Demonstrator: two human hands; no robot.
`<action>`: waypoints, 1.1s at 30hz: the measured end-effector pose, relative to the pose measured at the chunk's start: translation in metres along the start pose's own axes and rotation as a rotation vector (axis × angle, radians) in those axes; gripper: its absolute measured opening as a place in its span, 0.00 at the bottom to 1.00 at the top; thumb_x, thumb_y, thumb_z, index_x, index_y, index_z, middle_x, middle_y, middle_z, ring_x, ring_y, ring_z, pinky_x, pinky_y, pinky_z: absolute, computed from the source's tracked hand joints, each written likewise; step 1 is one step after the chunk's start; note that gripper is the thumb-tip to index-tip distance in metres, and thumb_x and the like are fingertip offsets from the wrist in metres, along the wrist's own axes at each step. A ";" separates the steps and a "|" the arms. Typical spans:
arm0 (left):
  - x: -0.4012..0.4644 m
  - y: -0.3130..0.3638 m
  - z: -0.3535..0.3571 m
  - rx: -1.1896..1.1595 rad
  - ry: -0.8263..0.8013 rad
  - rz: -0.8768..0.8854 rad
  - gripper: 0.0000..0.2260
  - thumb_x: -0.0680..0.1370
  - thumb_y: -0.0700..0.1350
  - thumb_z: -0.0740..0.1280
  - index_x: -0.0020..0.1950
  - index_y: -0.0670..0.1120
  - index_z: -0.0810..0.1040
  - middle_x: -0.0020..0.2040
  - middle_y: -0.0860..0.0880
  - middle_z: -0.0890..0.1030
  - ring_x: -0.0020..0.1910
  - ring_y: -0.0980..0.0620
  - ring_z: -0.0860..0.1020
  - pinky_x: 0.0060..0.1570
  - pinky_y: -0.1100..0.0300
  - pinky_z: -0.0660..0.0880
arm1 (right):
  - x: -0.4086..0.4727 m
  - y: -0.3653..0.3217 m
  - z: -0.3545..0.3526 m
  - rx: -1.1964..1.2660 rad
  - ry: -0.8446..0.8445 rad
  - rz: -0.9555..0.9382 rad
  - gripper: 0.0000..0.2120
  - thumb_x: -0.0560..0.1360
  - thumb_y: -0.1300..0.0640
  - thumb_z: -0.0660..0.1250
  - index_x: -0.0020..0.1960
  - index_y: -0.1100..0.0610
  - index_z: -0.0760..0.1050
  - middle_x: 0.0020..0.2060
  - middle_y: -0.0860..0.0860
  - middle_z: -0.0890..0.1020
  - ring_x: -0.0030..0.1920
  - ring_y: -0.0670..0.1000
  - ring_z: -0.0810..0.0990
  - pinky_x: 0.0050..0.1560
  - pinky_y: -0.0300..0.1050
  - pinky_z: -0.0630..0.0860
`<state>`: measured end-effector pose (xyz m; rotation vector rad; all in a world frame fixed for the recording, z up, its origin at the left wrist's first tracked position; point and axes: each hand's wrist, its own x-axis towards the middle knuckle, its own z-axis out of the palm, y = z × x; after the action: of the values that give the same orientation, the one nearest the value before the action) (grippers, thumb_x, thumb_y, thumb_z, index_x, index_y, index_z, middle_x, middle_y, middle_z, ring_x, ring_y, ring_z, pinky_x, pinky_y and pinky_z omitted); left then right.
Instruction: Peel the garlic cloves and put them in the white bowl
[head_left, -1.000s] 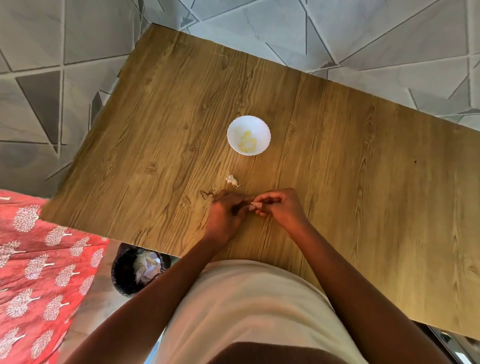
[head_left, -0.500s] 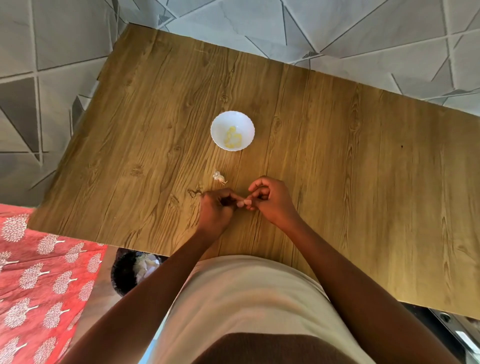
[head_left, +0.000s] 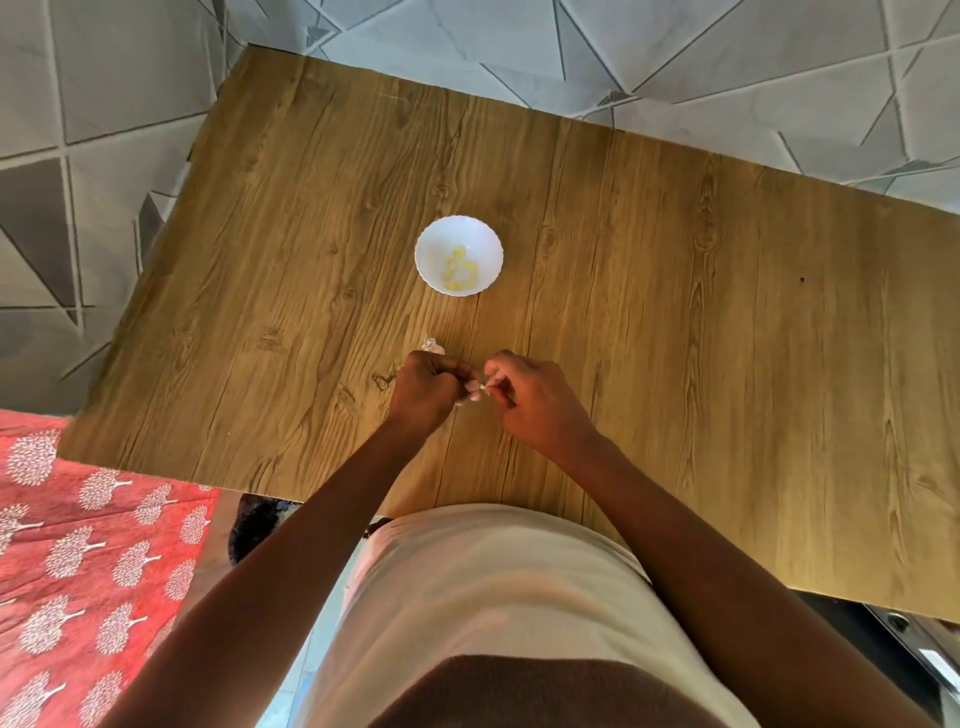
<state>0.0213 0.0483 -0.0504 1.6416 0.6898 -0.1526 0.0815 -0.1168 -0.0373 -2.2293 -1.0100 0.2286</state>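
A small white bowl (head_left: 431, 244) with scalloped rim sits mid-table and holds several peeled yellowish garlic cloves (head_left: 460, 267). Nearer to me, my left hand (head_left: 428, 392) and my right hand (head_left: 535, 397) meet just above the wooden table (head_left: 675, 312). Both pinch one pale garlic clove (head_left: 474, 389) between their fingertips; most of it is hidden by fingers. A bit of white garlic skin (head_left: 432, 344) lies on the table just beyond my left hand.
A dark bin (head_left: 254, 525) stands on the floor under the table's near left edge, partly hidden by my left arm. A red patterned cloth (head_left: 78, 545) covers the lower left. Grey tiled floor surrounds the table.
The camera view has shifted slightly. My hands stay together on the clove, the fingers working at it with small shifts. The bowl and the skin piece have not moved on the table.
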 end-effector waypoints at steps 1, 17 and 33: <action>-0.001 0.000 -0.001 0.002 -0.001 0.018 0.14 0.73 0.27 0.65 0.40 0.42 0.87 0.35 0.44 0.86 0.36 0.49 0.82 0.44 0.49 0.81 | 0.001 0.000 0.000 0.056 0.031 0.074 0.09 0.72 0.70 0.74 0.51 0.62 0.79 0.42 0.54 0.85 0.41 0.50 0.84 0.41 0.47 0.82; -0.011 -0.009 0.000 0.137 0.012 0.125 0.05 0.75 0.36 0.76 0.44 0.46 0.88 0.37 0.53 0.87 0.39 0.57 0.85 0.45 0.64 0.80 | -0.010 0.020 -0.001 0.254 -0.078 0.351 0.09 0.75 0.71 0.71 0.50 0.59 0.85 0.39 0.46 0.84 0.38 0.38 0.83 0.40 0.30 0.77; -0.009 -0.015 0.000 0.187 -0.036 0.155 0.05 0.71 0.55 0.77 0.43 0.57 0.87 0.39 0.58 0.87 0.45 0.57 0.85 0.58 0.46 0.78 | -0.004 0.013 0.003 0.238 -0.053 0.342 0.07 0.74 0.64 0.77 0.51 0.58 0.86 0.40 0.47 0.86 0.38 0.38 0.81 0.43 0.29 0.74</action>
<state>0.0060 0.0455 -0.0588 1.8601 0.5314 -0.1378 0.0851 -0.1246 -0.0487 -2.1704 -0.5853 0.5325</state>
